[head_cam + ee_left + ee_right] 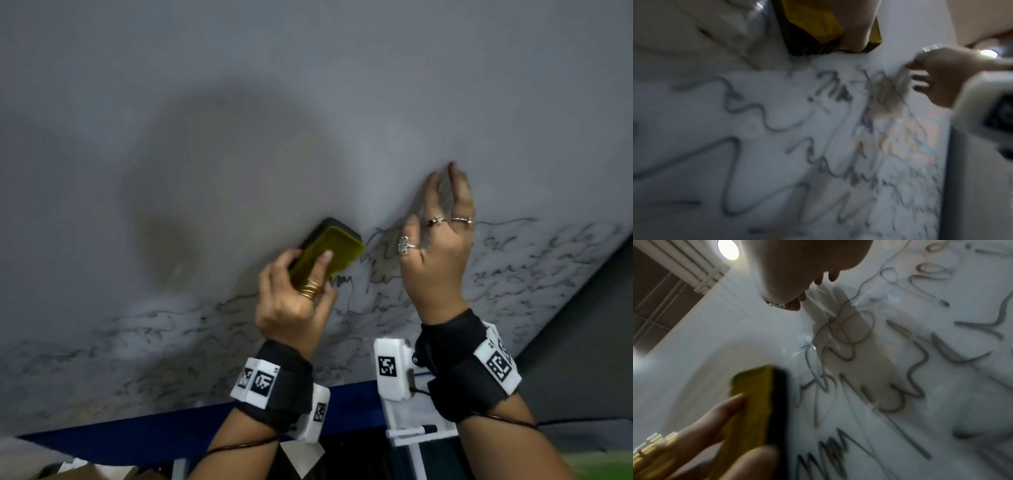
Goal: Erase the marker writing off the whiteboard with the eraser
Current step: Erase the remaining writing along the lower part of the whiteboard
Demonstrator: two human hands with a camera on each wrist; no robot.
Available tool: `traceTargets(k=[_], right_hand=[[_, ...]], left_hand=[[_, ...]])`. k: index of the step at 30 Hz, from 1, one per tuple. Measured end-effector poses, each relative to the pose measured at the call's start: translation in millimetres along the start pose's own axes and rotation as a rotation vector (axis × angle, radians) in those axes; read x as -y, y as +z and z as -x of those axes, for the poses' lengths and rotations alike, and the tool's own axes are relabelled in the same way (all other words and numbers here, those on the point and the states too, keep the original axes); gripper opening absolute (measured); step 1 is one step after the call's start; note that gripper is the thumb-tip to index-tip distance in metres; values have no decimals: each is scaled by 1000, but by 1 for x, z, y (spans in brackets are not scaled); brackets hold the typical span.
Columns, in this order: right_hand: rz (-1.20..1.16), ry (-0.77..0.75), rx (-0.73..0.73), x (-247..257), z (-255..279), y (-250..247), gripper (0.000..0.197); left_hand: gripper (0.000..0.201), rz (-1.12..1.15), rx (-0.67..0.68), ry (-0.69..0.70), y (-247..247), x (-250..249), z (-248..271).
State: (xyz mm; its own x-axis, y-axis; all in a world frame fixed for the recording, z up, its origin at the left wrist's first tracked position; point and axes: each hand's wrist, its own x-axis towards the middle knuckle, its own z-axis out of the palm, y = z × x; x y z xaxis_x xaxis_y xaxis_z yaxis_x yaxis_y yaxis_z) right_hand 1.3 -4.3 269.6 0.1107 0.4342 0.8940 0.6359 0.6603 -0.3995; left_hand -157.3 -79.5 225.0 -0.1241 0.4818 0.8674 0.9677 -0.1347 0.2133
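The whiteboard [308, 102] fills the head view; its upper part is wiped, and grey marker writing [513, 274] covers the lower band. My left hand [308, 267] grips the yellow eraser [329, 253], whose black felt side lies against the board at the top left edge of the writing. The left wrist view, blurred, shows the eraser [818, 21] above the scrawl [731, 146]. To the right of the eraser my right hand [442, 233] rests flat on the board with straight fingers. The right wrist view shows the eraser [756, 402] beside the writing [900, 369].
A blue frame [171, 425] runs along the board's bottom edge. A white tray [407, 435] with a black marker [428, 429] hangs below my right wrist. A dark grey wall [582, 325] borders the board on the right. A ceiling light [728, 249] glares above.
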Motion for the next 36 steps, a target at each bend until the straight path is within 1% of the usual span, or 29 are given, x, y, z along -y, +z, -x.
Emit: traceTargets(k=[1, 2, 4, 7, 10, 12, 14, 16, 17, 18, 19, 20, 23, 24, 25, 27, 28, 30, 33, 36], right_hand=[[13, -6, 17, -1, 0, 0, 51], [31, -18, 33, -3, 0, -2, 53], [66, -43, 38, -10, -1, -8, 53], [88, -12, -50, -20, -5, -18, 48], [89, 73, -108, -24, -7, -18, 44], [78, 104, -107, -22, -8, -16, 43], [39, 136, -96, -16, -9, -17, 41], [29, 190, -116, -5, -9, -24, 32], [40, 210, -131, 0, -7, -28, 28], [40, 218, -130, 5, -5, -33, 27], [24, 207, -97, 8, 0, -36, 31], [-3, 173, -29, 12, 7, -40, 38], [-26, -2, 270, 23, 31, -41, 58], [-12, -45, 347, 27, 37, -39, 63], [2, -75, 391, 30, 44, -35, 68], [24, -108, 405, 34, 54, -24, 76], [38, -119, 396, 35, 56, -19, 78], [69, -150, 368, 36, 60, -7, 76], [92, -200, 284, 37, 63, 11, 69], [130, -234, 177, 43, 64, 26, 62]], left_hand=[[54, -48, 70, 113, 8, -5, 5], [54, -76, 128, 164, 15, -9, 8], [53, -73, 163, 143, 20, -12, 6], [49, -83, 94, 151, 6, 4, 2], [47, -62, -31, 67, -11, 28, -1], [44, -37, -67, 39, -13, 34, -2], [38, -11, -82, 64, -7, 31, -1], [31, 19, -47, 152, 0, 25, -2], [29, 33, -25, 193, 4, 21, -3], [30, 49, -3, 216, 7, 18, -4], [31, 71, 12, 225, 9, 15, -5], [32, 101, 17, 227, 10, 13, -6], [37, 175, 0, 261, 6, 16, -11], [46, 180, -15, 285, 4, 19, -13], [59, 180, -34, 313, 3, 22, -15], [86, 213, -23, 358, 2, 28, -17], [94, 240, 2, 376, 2, 31, -19], [100, 266, 32, 421, 2, 38, -22], [92, 248, 20, 490, -5, 48, -28], [71, 265, 25, 512, -16, 59, -33]])
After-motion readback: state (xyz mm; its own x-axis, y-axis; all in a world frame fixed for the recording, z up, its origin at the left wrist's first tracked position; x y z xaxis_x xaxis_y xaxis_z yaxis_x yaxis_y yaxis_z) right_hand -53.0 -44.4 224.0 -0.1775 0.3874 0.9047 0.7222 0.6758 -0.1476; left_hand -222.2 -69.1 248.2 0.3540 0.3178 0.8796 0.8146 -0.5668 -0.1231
